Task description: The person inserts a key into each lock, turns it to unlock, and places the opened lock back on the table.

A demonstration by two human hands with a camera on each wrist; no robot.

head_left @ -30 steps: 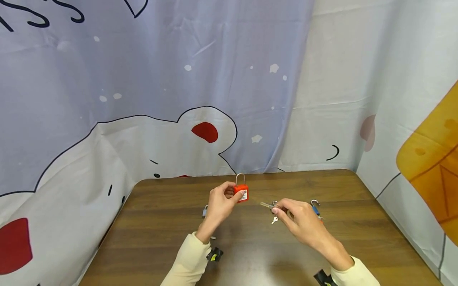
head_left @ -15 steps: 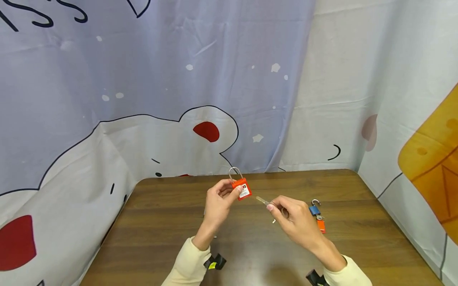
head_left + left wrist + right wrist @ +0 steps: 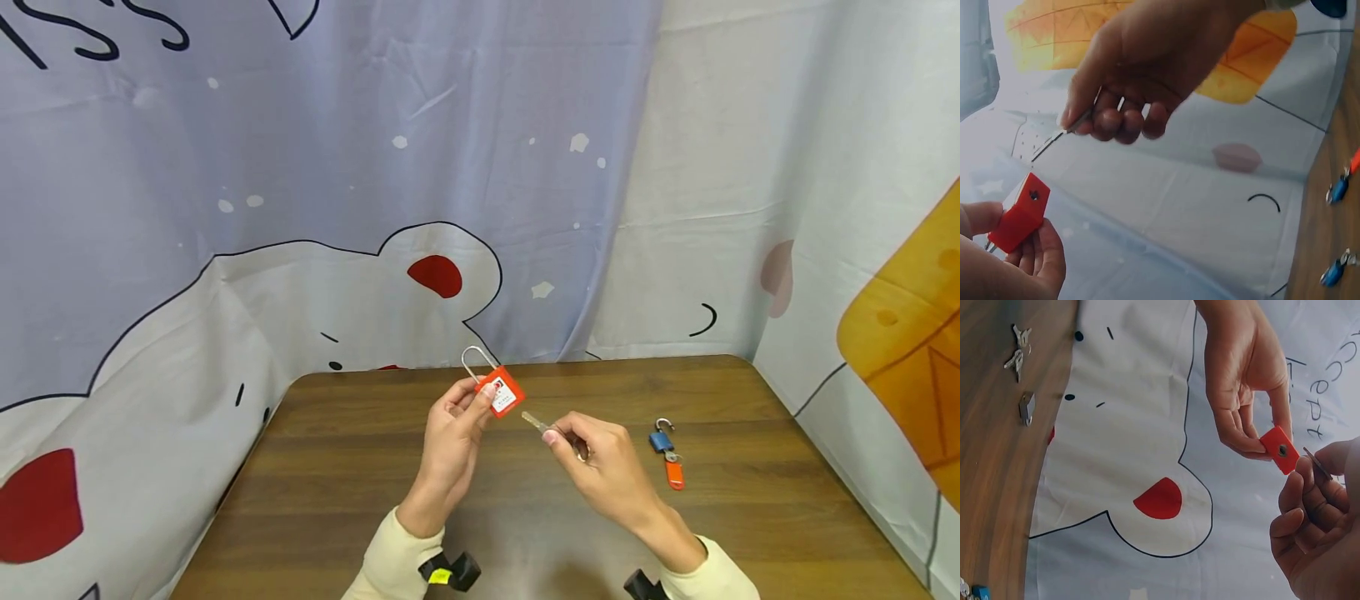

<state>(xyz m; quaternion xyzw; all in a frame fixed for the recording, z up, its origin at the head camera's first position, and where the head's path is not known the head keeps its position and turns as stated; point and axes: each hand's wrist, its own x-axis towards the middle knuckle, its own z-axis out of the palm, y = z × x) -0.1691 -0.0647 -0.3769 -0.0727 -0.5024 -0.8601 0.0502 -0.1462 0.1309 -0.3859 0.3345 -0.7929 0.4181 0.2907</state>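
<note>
My left hand (image 3: 450,446) holds a red padlock (image 3: 512,390) by its body, thumb over the white label. The padlock's metal shackle is closed and tilts up to the left. Its keyhole shows on the underside, facing the right hand, in the left wrist view, where the red padlock (image 3: 1021,215) sits below the other hand. A key (image 3: 533,422) is pinched between thumb and index finger of my right hand (image 3: 611,475). Its tip points at the keyhole end, a short gap away. A metal ring shows below those fingers.
Right on the wooden table (image 3: 750,517) lies a blue padlock (image 3: 661,441) with its shackle open and an orange tag (image 3: 674,475) beside it. The right wrist view shows a grey padlock (image 3: 1027,409) and several loose keys (image 3: 1018,353). A printed curtain hangs behind.
My left hand has tilted the red padlock so its underside turns toward the right. The right hand has moved left, bringing the key closer to it.
</note>
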